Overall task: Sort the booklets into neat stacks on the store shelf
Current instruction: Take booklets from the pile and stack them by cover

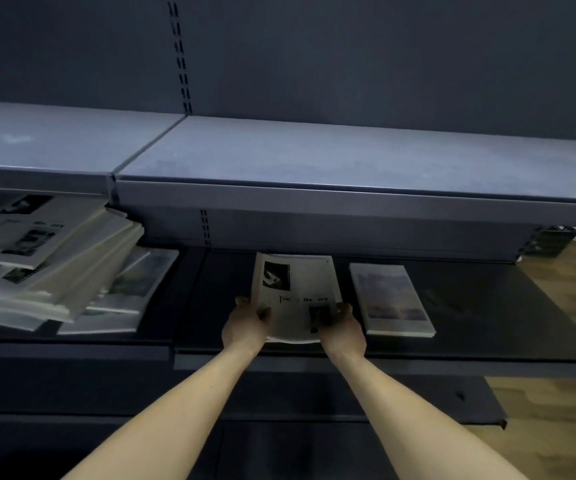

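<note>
A white booklet stack with a black photo and printed title on its cover lies on the dark middle shelf. My left hand grips its near left edge, thumb on the cover. My right hand grips its near right edge, thumb over the cover's lower picture. To the right lies a small stack of booklets with a pale purple cover. At the far left an untidy, slanting heap of white booklets leans over some flat booklets.
A grey upper shelf overhangs the middle shelf, leaving a low gap. Slotted uprights run up the back panel. A lower dark shelf sits below. Wooden floor shows at the right, with white items at the far right edge.
</note>
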Demonstrator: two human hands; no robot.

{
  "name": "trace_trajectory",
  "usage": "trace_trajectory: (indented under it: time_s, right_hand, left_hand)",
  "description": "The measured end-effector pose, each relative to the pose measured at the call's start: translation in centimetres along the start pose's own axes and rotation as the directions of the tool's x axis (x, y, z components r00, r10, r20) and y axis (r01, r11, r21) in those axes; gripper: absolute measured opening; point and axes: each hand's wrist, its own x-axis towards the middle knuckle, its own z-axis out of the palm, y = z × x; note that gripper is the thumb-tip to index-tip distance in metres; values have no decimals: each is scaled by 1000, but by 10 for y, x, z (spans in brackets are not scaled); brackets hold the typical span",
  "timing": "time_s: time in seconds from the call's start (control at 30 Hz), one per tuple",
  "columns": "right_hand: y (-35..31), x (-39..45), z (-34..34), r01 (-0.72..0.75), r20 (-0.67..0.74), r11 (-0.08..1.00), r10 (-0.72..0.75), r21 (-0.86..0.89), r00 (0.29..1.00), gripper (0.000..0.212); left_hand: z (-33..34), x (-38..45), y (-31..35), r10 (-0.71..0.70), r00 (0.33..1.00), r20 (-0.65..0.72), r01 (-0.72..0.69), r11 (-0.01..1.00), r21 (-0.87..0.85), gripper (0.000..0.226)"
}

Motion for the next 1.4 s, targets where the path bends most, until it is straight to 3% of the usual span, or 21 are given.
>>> trace_trajectory:
  time_s: [0.23, 0.43, 1.13, 1.23, 1.4]
  right_hand:
    - [21, 19, -7, 55, 35, 996, -52, -67, 998, 69]
    - [24, 23, -5, 77, 11, 988, -76, -136, 997, 64]
    - [14, 14, 5, 57, -47, 956, -74, -288, 996, 65]
    - [5, 9, 7, 118, -89, 941, -153, -316, 984, 56]
    - [-31, 5, 18, 265, 17, 922, -271, -281, 962, 51]
  left_hand:
    - [38, 4, 11, -28, 1000, 1, 28, 990, 140, 47]
    - [48, 3, 18, -116, 991, -73, 131, 956, 263, 53]
    - [38, 4, 8, -15, 1000, -4, 16, 966, 258, 54]
    - [25, 5, 6, 3, 1000, 8, -5, 969, 248, 51]
    - [-11, 11, 3, 27, 998, -50, -15, 973, 229, 51]
